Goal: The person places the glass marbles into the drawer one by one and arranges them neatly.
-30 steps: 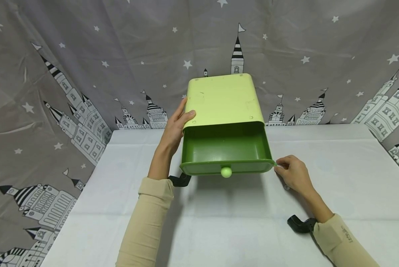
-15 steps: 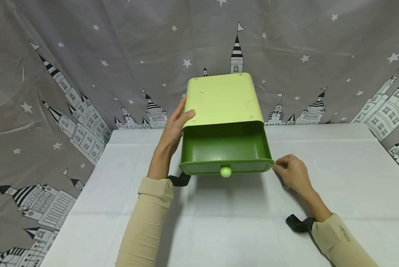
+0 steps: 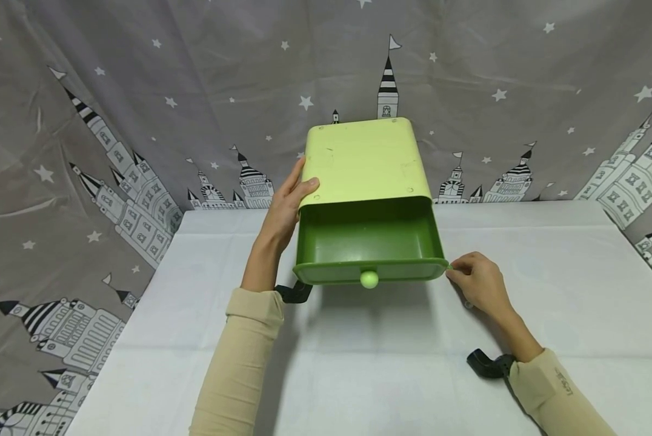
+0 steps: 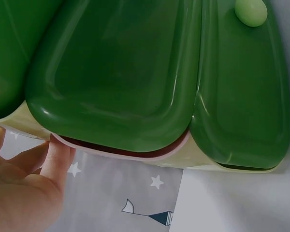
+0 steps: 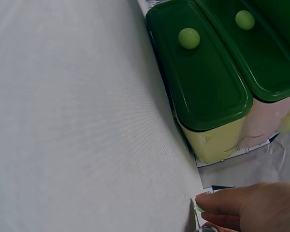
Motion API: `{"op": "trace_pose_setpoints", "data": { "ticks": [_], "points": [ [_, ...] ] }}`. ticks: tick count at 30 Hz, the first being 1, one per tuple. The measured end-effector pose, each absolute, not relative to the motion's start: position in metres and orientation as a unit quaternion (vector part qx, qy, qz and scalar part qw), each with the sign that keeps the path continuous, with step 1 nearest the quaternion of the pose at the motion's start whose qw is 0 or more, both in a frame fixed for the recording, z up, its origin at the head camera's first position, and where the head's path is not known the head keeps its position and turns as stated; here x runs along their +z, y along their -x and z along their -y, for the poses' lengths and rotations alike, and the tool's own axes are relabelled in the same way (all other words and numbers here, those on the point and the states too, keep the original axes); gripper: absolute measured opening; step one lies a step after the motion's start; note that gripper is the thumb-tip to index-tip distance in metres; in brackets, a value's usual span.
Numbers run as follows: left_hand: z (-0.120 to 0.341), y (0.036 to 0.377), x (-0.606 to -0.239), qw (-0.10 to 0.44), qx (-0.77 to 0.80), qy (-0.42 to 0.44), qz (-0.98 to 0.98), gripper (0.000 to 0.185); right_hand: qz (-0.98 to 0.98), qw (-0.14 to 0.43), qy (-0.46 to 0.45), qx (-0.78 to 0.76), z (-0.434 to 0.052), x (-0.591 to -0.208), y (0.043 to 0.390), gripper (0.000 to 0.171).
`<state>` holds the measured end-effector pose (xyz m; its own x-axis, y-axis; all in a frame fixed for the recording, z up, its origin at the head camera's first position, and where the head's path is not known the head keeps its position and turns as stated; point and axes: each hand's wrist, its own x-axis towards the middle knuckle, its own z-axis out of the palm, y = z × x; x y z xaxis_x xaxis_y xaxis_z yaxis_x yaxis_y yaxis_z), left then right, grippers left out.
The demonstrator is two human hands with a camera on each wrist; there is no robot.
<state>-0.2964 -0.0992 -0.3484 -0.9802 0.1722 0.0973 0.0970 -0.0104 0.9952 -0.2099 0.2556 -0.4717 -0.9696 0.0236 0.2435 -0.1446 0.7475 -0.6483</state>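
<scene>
Fingers [image 3: 303,185] of the left hand [image 3: 285,209] lie curled over the left edge of the pale green cabinet [image 3: 363,162], thumb out of sight behind its side wall, a bracing grip that would keep the case from sliding on the worktop [image 3: 391,363]. Fingers [image 3: 459,265] of the right hand [image 3: 481,284] are drawn together, pinching a small pale green piece [image 3: 450,267] at the right front corner of the dark green top drawer [image 3: 371,245]; what that piece is cannot be told. The drawer stands pulled well out, its tray bare, its round knob [image 3: 369,279] untouched at centre front. The right wrist view shows lower drawers [image 5: 208,77] closed. A star-and-castle cloth [image 3: 113,121] hangs behind.
</scene>
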Motion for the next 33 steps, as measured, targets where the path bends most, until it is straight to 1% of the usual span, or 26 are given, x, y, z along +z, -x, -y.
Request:
{"op": "trace_pose_setpoints", "data": {
  "ticks": [20,33],
  "points": [
    [0.0988,0.2979,-0.3503,0.025,0.701,-0.089,-0.707,0.072,0.922,0.104,-0.017,0.374,-0.2578,-0.4695,0.2094,0.021],
    [0.0991,0.2968,-0.3477,0.029,0.703,-0.089,-0.705,0.070,0.913,0.115,-0.009,0.392,-0.2586,-0.4693,0.2099,0.022]
  ]
}}
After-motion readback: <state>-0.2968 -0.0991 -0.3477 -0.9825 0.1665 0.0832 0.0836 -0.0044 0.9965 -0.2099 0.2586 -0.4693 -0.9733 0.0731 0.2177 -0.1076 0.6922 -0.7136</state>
